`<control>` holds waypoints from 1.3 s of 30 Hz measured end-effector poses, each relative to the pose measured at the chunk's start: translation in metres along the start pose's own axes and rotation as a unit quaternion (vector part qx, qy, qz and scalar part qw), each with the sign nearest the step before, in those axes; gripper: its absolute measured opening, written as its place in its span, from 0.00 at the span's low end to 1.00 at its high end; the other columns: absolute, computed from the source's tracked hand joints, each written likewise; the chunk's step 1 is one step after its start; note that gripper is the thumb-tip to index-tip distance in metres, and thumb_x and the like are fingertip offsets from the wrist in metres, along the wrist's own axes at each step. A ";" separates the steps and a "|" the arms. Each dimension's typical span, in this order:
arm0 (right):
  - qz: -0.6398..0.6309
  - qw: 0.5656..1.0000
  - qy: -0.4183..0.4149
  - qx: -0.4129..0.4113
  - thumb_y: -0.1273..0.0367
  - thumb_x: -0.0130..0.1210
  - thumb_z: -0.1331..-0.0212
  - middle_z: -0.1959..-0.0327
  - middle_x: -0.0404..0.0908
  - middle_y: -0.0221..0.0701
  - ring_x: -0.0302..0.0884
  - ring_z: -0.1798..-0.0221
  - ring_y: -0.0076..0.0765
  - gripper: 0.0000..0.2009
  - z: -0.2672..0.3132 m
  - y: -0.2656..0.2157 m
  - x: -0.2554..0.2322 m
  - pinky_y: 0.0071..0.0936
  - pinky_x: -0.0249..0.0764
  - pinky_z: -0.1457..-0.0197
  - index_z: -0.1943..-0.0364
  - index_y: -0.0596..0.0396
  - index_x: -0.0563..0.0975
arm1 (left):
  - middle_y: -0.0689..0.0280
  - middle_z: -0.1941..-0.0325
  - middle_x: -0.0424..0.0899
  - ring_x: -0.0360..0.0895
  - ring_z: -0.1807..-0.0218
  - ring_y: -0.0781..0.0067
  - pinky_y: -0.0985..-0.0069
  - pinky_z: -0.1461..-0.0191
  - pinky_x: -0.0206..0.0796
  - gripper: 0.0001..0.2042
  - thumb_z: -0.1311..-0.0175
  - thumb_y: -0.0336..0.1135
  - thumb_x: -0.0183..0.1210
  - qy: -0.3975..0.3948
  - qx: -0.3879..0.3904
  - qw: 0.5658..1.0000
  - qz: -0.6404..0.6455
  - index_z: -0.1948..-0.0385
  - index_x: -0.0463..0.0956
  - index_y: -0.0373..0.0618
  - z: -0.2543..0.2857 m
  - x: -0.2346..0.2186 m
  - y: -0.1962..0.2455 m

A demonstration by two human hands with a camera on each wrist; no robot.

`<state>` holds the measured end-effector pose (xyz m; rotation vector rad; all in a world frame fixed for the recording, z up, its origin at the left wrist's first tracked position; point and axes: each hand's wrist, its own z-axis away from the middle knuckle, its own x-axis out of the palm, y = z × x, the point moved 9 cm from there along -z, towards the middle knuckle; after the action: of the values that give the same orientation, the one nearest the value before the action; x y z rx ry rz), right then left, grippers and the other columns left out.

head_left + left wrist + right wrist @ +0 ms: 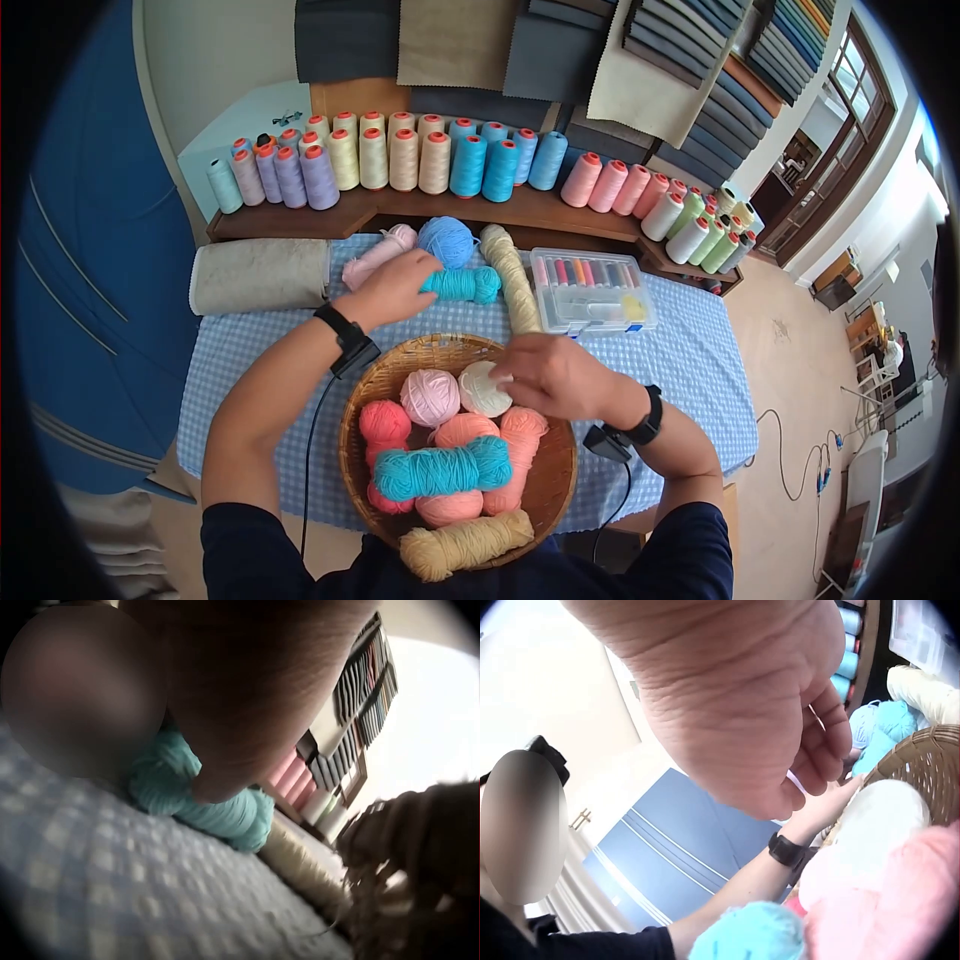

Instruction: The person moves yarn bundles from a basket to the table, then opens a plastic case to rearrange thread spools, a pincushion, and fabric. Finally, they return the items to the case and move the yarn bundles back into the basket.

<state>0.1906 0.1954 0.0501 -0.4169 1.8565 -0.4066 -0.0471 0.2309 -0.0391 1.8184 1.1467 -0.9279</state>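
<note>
My left hand (395,288) is at the left end of a turquoise skein of yarn (463,285) on the checked cloth, its fingers holding that end. In the left wrist view the hand covers part of this turquoise skein (225,817). Above the basket's far right rim, my right hand (560,378) hangs with loosely bent fingers and nothing in them. A white yarn ball (484,388) lies just left of its fingertips. The wicker basket (556,470) also holds a pale pink ball (430,397), coral and red skeins, another turquoise skein (443,468) and a yellow skein (466,543).
Behind the left hand lie a pink skein (378,256) and a blue ball (446,243). A cream skein (510,278) and a clear thread box (592,292) are to the right. Thread cones line the shelf (480,217); a rolled grey fabric (258,277) lies left.
</note>
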 end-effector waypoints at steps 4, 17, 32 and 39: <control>-0.051 0.998 -0.037 -0.022 0.68 0.68 0.39 0.60 0.83 0.42 0.84 0.55 0.58 0.11 0.025 -0.030 0.001 0.49 0.82 0.52 0.54 0.56 0.85 | 0.52 0.51 0.86 0.84 0.47 0.47 0.57 0.43 0.77 0.16 0.36 0.33 0.70 0.052 -0.075 0.988 0.121 0.50 0.81 0.38 0.021 -0.052 0.025; 0.087 0.994 -0.060 0.034 0.66 0.74 0.45 0.33 0.77 0.47 0.79 0.33 0.59 0.35 0.014 -0.006 0.037 0.51 0.76 0.29 0.31 0.54 0.76 | 0.50 0.37 0.78 0.81 0.39 0.39 0.49 0.34 0.76 0.35 0.39 0.43 0.74 -0.208 -0.012 0.973 0.100 0.29 0.72 0.47 0.098 -0.049 0.143; 0.033 0.995 0.078 0.047 0.61 0.73 0.49 0.43 0.81 0.53 0.81 0.39 0.66 0.36 -0.025 0.041 -0.030 0.54 0.79 0.34 0.35 0.58 0.72 | 0.45 0.35 0.81 0.80 0.34 0.39 0.56 0.29 0.73 0.37 0.42 0.41 0.75 0.006 -0.092 0.978 0.188 0.31 0.70 0.37 0.030 -0.120 0.077; 0.043 0.968 0.175 0.172 0.59 0.72 0.42 0.40 0.79 0.58 0.79 0.36 0.68 0.38 -0.081 0.177 -0.024 0.52 0.75 0.29 0.31 0.60 0.67 | 0.39 0.31 0.78 0.80 0.31 0.46 0.62 0.29 0.73 0.41 0.29 0.46 0.69 0.114 -0.270 0.920 0.261 0.25 0.59 0.27 0.003 -0.015 -0.094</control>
<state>0.1055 0.3679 0.0110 -0.0264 2.0823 -0.7681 -0.1402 0.2503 -0.0491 1.6537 0.8630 -0.0701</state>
